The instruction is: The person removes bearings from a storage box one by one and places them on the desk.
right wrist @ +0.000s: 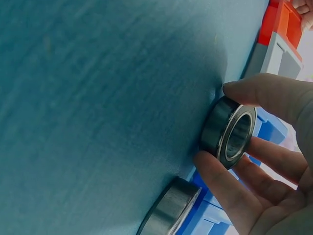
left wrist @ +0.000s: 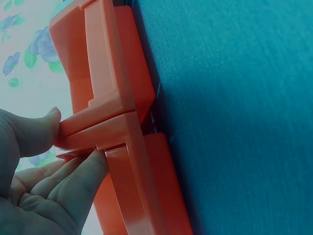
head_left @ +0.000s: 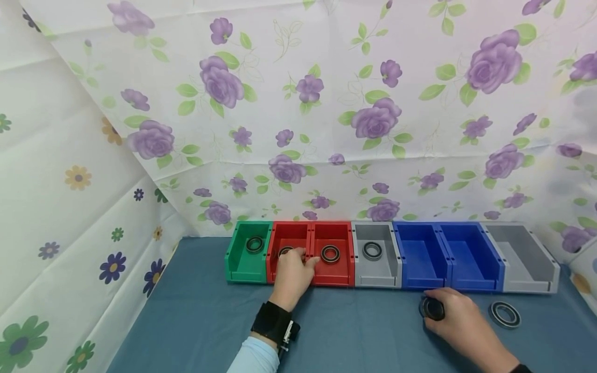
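Observation:
My left hand (head_left: pixel 295 274) reaches over the front of the two red bins (head_left: pixel 346 272). It pinches their adjoining side walls (left wrist: pixel 93 127), with the thumb in one bin and fingers in the other. A ring bearing (head_left: pixel 282 250) in the left red bin is partly hidden behind this hand; another bearing (head_left: pixel 330 260) lies flat in the right one. In front of the blue bins, my right hand (head_left: pixel 462 318) grips a dark ball bearing (right wrist: pixel 215 129) between thumb and fingers, at the table surface. A second loose bearing (head_left: pixel 515 317) lies just right of that hand.
The bins form one row against a flowered cloth backdrop (head_left: pixel 298 191). A green bin (head_left: pixel 233 267) and a grey bin (head_left: pixel 389 274) each hold one bearing. Two blue bins (head_left: pixel 420 282) and another grey bin (head_left: pixel 536 286) stand to the right, on the blue tablecloth (head_left: pixel 186 311).

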Available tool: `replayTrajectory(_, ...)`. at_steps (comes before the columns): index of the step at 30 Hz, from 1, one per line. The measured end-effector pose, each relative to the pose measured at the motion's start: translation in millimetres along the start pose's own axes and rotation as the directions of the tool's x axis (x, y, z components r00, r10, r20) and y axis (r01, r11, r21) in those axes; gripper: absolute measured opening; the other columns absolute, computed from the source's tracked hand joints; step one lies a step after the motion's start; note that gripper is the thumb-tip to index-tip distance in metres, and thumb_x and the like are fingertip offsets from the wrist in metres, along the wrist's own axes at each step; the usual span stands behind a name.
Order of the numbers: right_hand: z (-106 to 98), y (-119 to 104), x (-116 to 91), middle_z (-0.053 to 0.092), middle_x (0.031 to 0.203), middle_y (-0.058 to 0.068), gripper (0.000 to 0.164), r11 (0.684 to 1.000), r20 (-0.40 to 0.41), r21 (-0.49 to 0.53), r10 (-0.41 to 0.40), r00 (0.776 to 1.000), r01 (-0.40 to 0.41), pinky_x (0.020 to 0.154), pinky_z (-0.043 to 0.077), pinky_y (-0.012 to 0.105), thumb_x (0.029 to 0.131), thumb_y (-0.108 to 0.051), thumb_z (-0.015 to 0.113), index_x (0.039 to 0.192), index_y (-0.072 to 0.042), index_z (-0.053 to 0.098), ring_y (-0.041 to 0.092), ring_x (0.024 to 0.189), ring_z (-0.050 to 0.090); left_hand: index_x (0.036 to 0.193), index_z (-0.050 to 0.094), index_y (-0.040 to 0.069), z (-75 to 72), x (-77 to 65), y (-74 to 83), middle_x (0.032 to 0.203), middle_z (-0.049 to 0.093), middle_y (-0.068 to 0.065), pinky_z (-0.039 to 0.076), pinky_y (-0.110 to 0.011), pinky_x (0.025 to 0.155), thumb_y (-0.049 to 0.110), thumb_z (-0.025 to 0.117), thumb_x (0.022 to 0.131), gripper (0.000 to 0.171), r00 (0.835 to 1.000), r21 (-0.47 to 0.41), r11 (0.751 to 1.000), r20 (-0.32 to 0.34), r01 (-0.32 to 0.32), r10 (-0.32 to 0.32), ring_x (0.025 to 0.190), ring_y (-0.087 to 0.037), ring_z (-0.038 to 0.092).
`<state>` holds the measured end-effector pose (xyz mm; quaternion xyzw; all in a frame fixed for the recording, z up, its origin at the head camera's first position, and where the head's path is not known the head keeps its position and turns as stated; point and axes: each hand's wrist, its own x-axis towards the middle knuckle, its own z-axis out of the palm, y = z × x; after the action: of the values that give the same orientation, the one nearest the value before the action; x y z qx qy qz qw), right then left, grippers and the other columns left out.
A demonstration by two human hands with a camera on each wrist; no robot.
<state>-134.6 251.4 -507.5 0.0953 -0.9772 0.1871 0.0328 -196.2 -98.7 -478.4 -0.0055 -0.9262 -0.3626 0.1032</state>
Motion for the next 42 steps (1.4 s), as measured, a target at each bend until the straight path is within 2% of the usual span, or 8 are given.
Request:
replayTrajectory(6, 0.4, 0.1, 0.7, 0.061, 0.103, 0.012, 0.054, 1.000, 0.010, -0.013, 0.002, 1.000, -0.002, 0.076, 0.046, 0.050, 0.058, -0.028, 0.082, 0.106, -0.008, 0.066, 0.030, 0.094, 0.058, 0.107, 0.064, 0.003, 0.7, -0.1, 0.1, 0.054, 0.043, 0.000, 0.033, -0.026, 0.042, 0.034, 0.066, 0.086, 0.037, 1.000, 0.001, 1.000, -0.003, -0.002, 0.002, 0.045, -0.011, 0.043)
replayTrajectory(14, -1.9, -1.9, 1.6, 0.060, 0.104, 0.013, 0.055, 1.000, 0.058, -0.027, 0.015, 0.998, -0.014, 0.076, 0.046, 0.050, 0.060, -0.030, 0.082, 0.107, -0.007, 0.065, 0.031, 0.095, 0.058, 0.112, 0.063, 0.002, 0.5, -0.1, -1.2, 0.058, 0.046, 0.001, 0.035, -0.027, 0.043, 0.036, 0.066, 0.086, 0.043, 1.000, 0.000, 1.000, -0.002, 0.008, -0.008, 0.047, -0.010, 0.045)
replayTrajectory(29, -3.8, -5.0, 1.8, 0.060, 0.104, 0.012, 0.054, 1.000, 0.071, -0.025, 0.017, 0.997, -0.015, 0.077, 0.046, 0.050, 0.061, -0.031, 0.082, 0.107, -0.008, 0.065, 0.030, 0.095, 0.058, 0.112, 0.063, 0.002, 0.8, 0.0, -2.3, 0.056, 0.044, 0.000, 0.033, -0.027, 0.043, 0.035, 0.066, 0.086, 0.043, 1.000, -0.004, 1.000, -0.002, 0.005, -0.005, 0.047, -0.011, 0.044)
replayTrajectory(36, -6.8, -9.4, 4.6, 0.061, 0.106, 0.009, 0.051, 0.999, -0.006, -0.028, -0.020, 1.000, 0.020, 0.079, 0.045, 0.051, 0.066, -0.034, 0.079, 0.109, -0.010, 0.066, 0.029, 0.098, 0.057, 0.111, 0.063, 0.002, 1.1, -0.7, -2.2, 0.057, 0.045, 0.001, 0.036, -0.027, 0.043, 0.035, 0.066, 0.086, 0.042, 1.000, -0.017, 1.000, 0.002, 0.008, -0.008, 0.048, -0.011, 0.045)
replayTrajectory(42, -17.9, -25.0, 14.7, 0.062, 0.105, 0.010, 0.046, 0.998, -0.079, -0.031, -0.064, 0.995, 0.062, 0.079, 0.045, 0.051, 0.070, -0.032, 0.078, 0.107, -0.009, 0.066, 0.030, 0.098, 0.057, 0.112, 0.063, 0.002, 0.8, 0.0, -1.9, 0.057, 0.046, 0.001, 0.036, -0.027, 0.044, 0.034, 0.066, 0.086, 0.042, 1.000, -0.028, 1.000, 0.001, 0.002, -0.002, 0.048, -0.010, 0.046)
